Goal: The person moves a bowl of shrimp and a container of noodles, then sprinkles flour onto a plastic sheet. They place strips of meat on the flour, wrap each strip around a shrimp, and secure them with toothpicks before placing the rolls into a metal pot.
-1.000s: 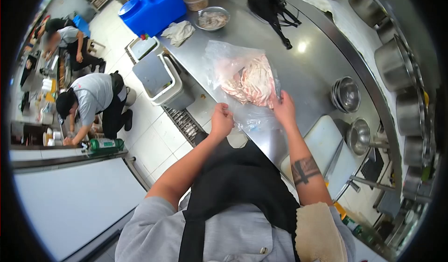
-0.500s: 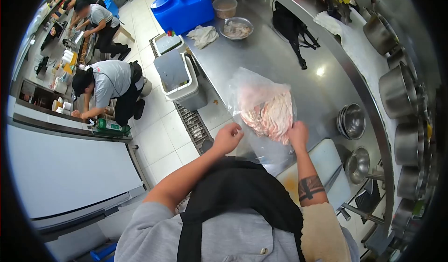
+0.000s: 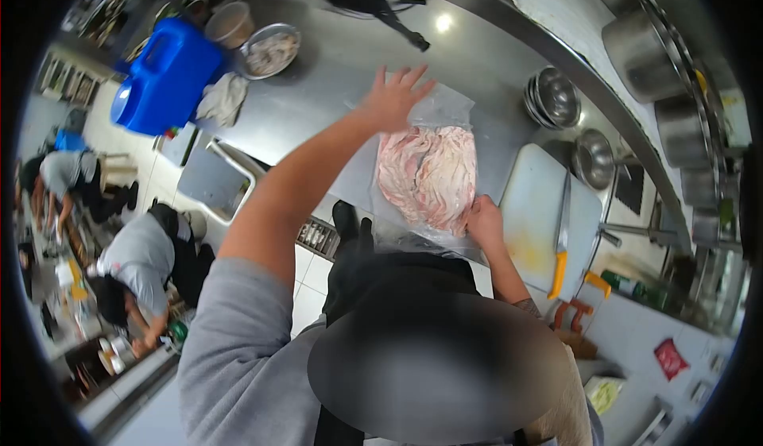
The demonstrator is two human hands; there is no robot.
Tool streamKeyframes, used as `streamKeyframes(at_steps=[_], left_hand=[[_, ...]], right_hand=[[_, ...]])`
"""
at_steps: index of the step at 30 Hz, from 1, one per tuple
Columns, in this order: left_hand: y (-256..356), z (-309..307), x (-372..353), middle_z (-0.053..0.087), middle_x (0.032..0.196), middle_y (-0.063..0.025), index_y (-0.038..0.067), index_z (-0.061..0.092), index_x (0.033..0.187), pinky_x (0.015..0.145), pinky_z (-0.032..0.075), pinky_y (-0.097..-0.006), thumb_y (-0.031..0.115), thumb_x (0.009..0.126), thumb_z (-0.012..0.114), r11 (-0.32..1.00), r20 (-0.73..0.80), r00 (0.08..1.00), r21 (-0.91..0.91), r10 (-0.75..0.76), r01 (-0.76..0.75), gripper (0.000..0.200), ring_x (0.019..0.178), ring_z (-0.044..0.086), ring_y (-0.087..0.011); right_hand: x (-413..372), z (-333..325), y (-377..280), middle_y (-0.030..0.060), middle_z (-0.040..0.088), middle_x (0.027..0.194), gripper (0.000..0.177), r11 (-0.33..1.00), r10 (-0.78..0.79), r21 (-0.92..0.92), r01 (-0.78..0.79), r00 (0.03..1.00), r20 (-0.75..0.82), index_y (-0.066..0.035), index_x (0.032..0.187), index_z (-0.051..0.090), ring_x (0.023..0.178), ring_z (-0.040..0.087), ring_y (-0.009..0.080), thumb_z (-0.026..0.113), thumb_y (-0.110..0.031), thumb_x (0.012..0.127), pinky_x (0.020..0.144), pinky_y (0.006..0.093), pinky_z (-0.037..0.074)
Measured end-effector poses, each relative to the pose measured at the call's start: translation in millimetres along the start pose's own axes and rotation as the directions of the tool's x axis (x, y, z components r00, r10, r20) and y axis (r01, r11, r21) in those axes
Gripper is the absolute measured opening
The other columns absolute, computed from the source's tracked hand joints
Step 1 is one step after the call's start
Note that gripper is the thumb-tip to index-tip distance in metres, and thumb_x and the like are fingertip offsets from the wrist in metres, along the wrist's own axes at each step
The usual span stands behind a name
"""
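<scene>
A clear plastic bag (image 3: 453,106) lies at the near edge of the steel table, with a flat slab of pale pink, wrinkled raw meat (image 3: 427,174) inside. My left hand (image 3: 391,103) is over the bag's far end, fingers spread wide, slightly blurred and holding nothing. At the near right corner, my right hand (image 3: 485,222) is closed, its fingers pinching the bag's edge. Just right of that hand is a white cutting board (image 3: 528,200) with a yellow stain. On it rests a knife (image 3: 563,223) with a yellow handle.
Steel bowls (image 3: 556,98) stand beyond the board. At the back left are a blue jug (image 3: 171,77), a white cloth (image 3: 222,100) and a bowl of pale food (image 3: 272,52). Pots (image 3: 648,53) line the right shelf. A co-worker (image 3: 147,251) bends over a counter on the left.
The view has turned and shifted. My left hand has gone from beside the near left of the bag to its far end, fingers now spread. My right hand stays on the near right corner.
</scene>
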State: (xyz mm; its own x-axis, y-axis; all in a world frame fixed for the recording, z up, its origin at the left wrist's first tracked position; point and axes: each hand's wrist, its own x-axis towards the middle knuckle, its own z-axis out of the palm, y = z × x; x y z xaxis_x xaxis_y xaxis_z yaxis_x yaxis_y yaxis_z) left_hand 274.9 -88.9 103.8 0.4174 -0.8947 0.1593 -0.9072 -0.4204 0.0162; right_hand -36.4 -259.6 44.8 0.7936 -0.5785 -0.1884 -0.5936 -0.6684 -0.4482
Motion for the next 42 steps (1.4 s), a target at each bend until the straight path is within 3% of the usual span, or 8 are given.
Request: streamKeyframes(at_steps=[4,7,10,14,21,32,37,42], left_hand=[[-70.4,24.9,113.6,0.054,0.149,-0.0236,0.008,0.061,0.143,0.114,0.039,-0.0632,0.028,0.089,0.072,0.956,-0.587,0.81,0.227,-0.019,0.186,0.058,0.139,0.049,-0.041],[-74.6,20.3,153.7,0.056,0.151,-0.025,0.014,0.058,0.149,0.126,0.025,-0.0598,0.037,0.091,0.078,0.951,-0.473,0.845,0.046,-0.249,0.306,0.065,0.147,0.047,-0.0405],[-50.5,-18.6,107.8,0.064,0.134,-0.0229,0.003,0.068,0.13,0.106,0.05,-0.0498,0.029,0.092,0.07,0.976,-0.423,0.898,-0.213,-0.124,0.035,0.046,0.129,0.058,-0.0414],[6.5,-3.2,-29.3,0.061,0.143,-0.0215,0.002,0.063,0.137,0.113,0.046,-0.0493,0.035,0.096,0.069,0.809,0.234,0.968,-0.584,0.095,0.062,0.053,0.136,0.055,-0.0392],[32.5,40.3,-133.4,0.025,0.173,-0.0168,-0.001,0.035,0.161,0.126,0.025,-0.055,0.051,0.101,0.061,0.871,0.088,0.994,-0.491,0.057,-0.007,0.084,0.159,0.024,-0.0362],[47.5,36.9,-119.1,0.028,0.172,-0.0175,0.001,0.027,0.165,0.127,0.023,-0.0545,0.056,0.097,0.065,0.92,0.151,0.988,-0.39,0.033,0.029,0.095,0.159,0.025,-0.0389],[100.7,8.8,-124.1,0.047,0.152,-0.0323,-0.008,0.039,0.151,0.111,0.047,-0.0495,0.035,0.087,0.082,0.474,0.305,0.757,-0.63,-0.577,0.615,0.088,0.135,0.054,-0.0444],[136.0,28.2,-115.7,0.066,0.118,-0.0284,-0.012,0.045,0.137,0.079,0.062,-0.041,0.023,0.086,0.083,0.093,0.439,0.546,-0.713,-0.714,0.695,0.073,0.097,0.074,-0.0349]], right_hand=[[-28.8,16.1,-16.2,0.0331,0.068,0.091,0.031,0.984,0.173,-0.026,-0.174,0.983,-0.054,0.003,0.093,0.063,0.089,0.066,0.054,0.05,-0.022,0.104,0.078,0.0598,0.051],[-38.6,25.3,-22.0,0.0312,0.068,0.082,0.024,0.97,0.243,0.018,-0.244,0.951,-0.192,0.003,0.092,0.064,0.082,0.068,0.0511,0.062,-0.021,0.097,0.074,0.0592,0.054],[-48.7,40.7,-28.6,0.0304,0.069,0.093,0.025,0.918,0.386,0.179,-0.355,0.904,-0.185,0.004,0.103,0.064,0.084,0.068,0.0486,0.055,-0.019,0.103,0.073,0.0515,0.054],[-74.9,44.9,-72.8,0.0305,0.057,0.136,0.044,0.986,0.134,0.147,-0.077,0.891,-0.434,0.002,0.139,0.056,0.117,0.06,0.0468,0.061,-0.02,0.101,0.098,0.0518,0.048],[-40.7,48.6,-92.3,0.0312,0.033,0.164,0.071,0.961,-0.22,-0.211,0.18,0.959,-0.181,0.006,0.154,0.041,0.155,0.03,0.0454,0.065,-0.029,0.098,0.126,0.0587,0.026],[5.7,6.1,-76.1,0.0276,0.049,0.153,0.063,0.893,-0.419,-0.204,0.402,0.907,-0.046,0.007,0.141,0.054,0.144,0.044,0.0431,0.071,-0.031,0.095,0.118,0.0522,0.038],[4.2,3.7,-86.1,0.025,0.061,0.135,0.05,0.816,-0.565,0.108,0.569,0.823,-0.063,0.004,0.128,0.063,0.126,0.055,0.041,0.076,-0.028,0.092,0.109,0.049,0.045],[18.1,27.5,-79.9,0.0241,0.063,0.131,0.051,0.766,-0.525,0.364,0.529,0.843,-0.12,0.005,0.133,0.059,0.124,0.057,0.0413,0.075,-0.022,0.093,0.106,0.0467,0.049]])
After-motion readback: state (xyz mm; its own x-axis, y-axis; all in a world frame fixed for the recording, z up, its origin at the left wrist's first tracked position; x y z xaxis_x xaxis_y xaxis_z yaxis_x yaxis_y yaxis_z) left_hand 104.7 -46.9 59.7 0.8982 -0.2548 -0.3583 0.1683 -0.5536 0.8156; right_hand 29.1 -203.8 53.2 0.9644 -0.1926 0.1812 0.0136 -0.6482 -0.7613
